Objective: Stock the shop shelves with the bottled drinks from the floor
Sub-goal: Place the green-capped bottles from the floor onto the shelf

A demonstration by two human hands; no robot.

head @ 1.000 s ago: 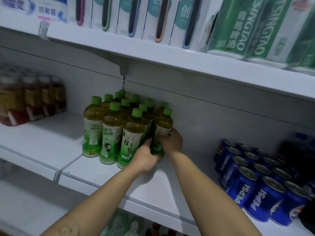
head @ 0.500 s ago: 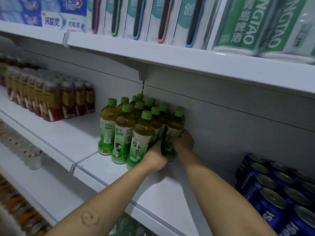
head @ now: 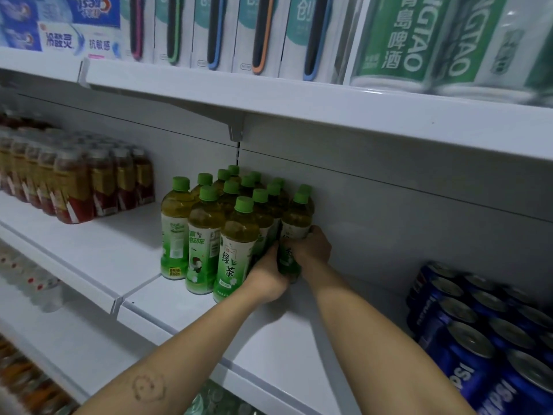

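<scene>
Both hands on one green tea bottle (head: 294,226). My left hand (head: 267,275) is curled round its lower label from the near side, and my right hand (head: 309,250) wraps it from the far-right side, fingers (head: 314,232) closed on the label. The bottle stands upright on the shelf (head: 269,330), base down or nearly so; my hands hide the base, so I can't tell if there's contact. It sits at the right end of the green tea block (head: 206,235), touching its neighbours.

Progress: I'd judge it mid-way. About a dozen green-capped bottles are already lined up in rows just left of my fingers. There's bare shelf to the right of them, so room for more rows. The floor is not in view, so I can't tell how many are left. Step in hand looks like seating this bottle and squaring it to the row.

Containers: the tea bottles are capped and filled with yellow-green liquid up to the neck. Red drink bottles (head: 74,187) well left of my fingers look film-wrapped. Pepsi cans (head: 466,339) well right are unopened and packed tight. On the upper shelf (head: 299,97) above my fingers are Tsingtao cans (head: 395,40), toothbrush boxes (head: 215,31) and toothpaste boxes (head: 59,25).
</scene>
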